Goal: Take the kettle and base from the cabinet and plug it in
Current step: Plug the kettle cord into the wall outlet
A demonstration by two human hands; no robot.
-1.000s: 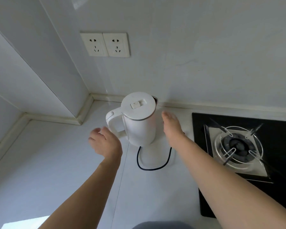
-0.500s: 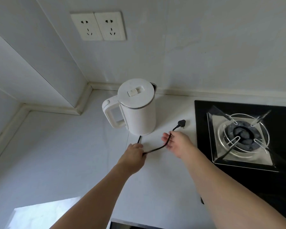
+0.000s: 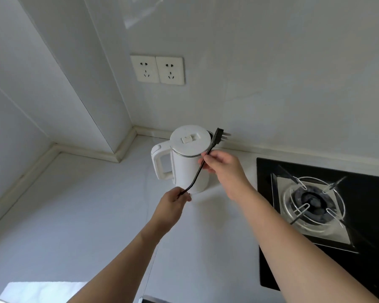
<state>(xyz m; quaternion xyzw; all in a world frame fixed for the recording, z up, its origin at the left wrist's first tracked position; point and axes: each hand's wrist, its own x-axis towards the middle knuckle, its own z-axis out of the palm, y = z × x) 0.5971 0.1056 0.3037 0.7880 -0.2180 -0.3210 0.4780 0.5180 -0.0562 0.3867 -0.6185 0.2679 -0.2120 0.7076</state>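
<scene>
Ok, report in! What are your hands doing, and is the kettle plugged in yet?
Both hands pinching the cord. Plug up, not yet in wall sockets. Kettle on counter. Nothing blocking.

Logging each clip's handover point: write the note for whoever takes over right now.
Left hand pinches the black cord low, near the kettle's foot.
Right hand pinches the cord higher; the plug is raised, prongs pointing right.
White kettle stands upright on the counter, lid shut, below the two wall sockets.
Done: kettle out and set down.
Left: push the plug into a socket; both sockets are free.
</scene>
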